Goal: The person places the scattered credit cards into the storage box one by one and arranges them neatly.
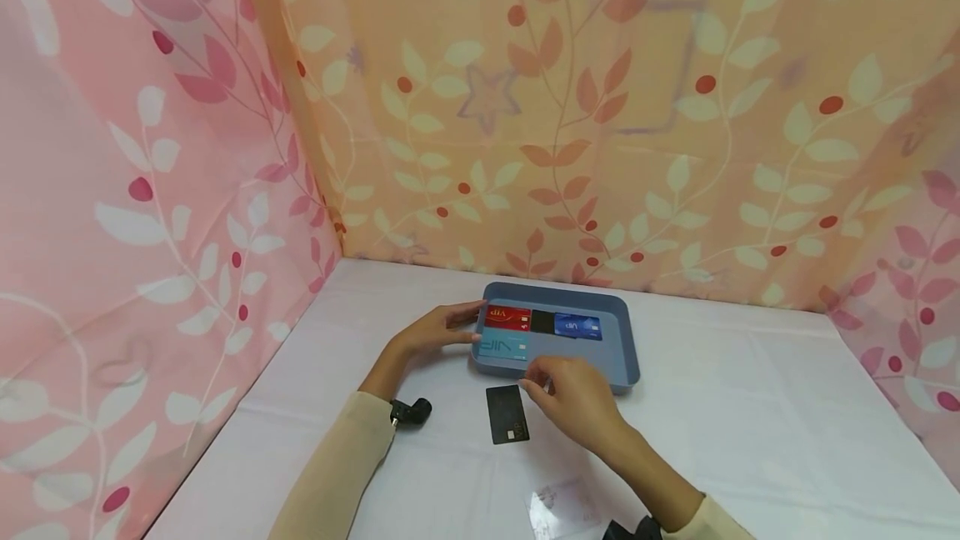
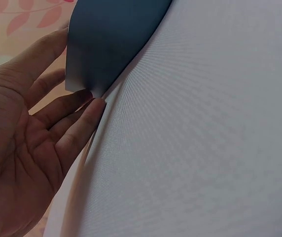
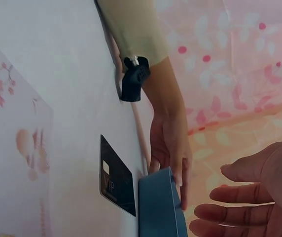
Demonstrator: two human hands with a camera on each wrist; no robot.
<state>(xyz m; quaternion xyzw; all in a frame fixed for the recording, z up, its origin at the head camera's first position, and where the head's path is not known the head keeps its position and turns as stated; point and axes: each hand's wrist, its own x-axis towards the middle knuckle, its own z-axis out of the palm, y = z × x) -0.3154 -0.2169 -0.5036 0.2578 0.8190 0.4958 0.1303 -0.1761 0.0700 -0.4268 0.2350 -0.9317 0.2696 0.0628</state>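
Note:
A blue-grey tray [image 1: 618, 332] stands on the white-covered table. Inside lie a red VIP card [image 1: 507, 318], a black card [image 1: 542, 322], a blue VIP card [image 1: 577, 327] and a teal VIP card [image 1: 502, 345]. My left hand [image 1: 435, 327] touches the tray's left side with extended fingers [image 2: 77, 128]. Close to the near rim hovers my right hand [image 1: 573, 398], its fingers [image 3: 234, 213] loosely bent and holding nothing. Another black card [image 1: 507, 415] lies on the table before the tray, beside my right fingertips in the head view.
A clear sheet with a flower print [image 1: 562, 509] lies near the table's front, left of my right wrist. Patterned cloth walls [image 1: 570, 148] enclose the table at the back and sides. Black wrist cameras [image 1: 411, 412] sit at both cuffs.

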